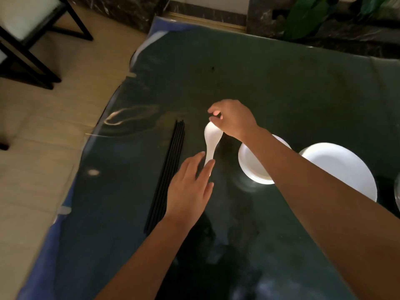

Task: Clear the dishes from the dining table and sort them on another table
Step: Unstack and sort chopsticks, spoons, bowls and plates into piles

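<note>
A white spoon (211,140) lies on the dark glass table (270,87), bowl end away from me. My right hand (232,119) reaches across from the right and pinches the spoon's bowl end with curled fingers. My left hand (189,187) is flat with straight fingers, its fingertips touching the spoon's handle end. A bundle of black chopsticks (170,169) lies left of the spoon. To the right sit a stack of small white bowls (251,167), partly hidden by my right forearm, and a stack of larger white plates (342,167).
The table's left edge runs diagonally beside a beige tiled floor (43,131). A dark-framed chair (28,37) stands at the upper left. A green plant (307,18) and a dark marble wall are behind the table. Something glassy (397,191) shows at the right edge.
</note>
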